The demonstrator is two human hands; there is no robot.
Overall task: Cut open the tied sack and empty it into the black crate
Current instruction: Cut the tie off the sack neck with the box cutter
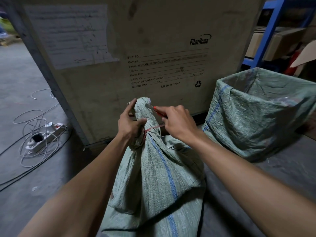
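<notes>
A grey-green woven sack [157, 177] with a blue stripe stands upright in front of me, its neck bunched and bound with a red tie [150, 129]. My left hand [130, 122] grips the neck just above the tie. My right hand [177, 123] holds a red-handled utility knife [154, 107], its blade resting against the bunched top of the sack. No black crate shows as such; to the right stands an open box-shaped container lined with another woven sack [256, 117].
A large wooden shipping crate [136, 48] with printed labels stands right behind the sack. A white power strip [46, 135] and tangled cables lie on the concrete floor at left. Blue shelving [268, 31] with cardboard boxes rises at the upper right.
</notes>
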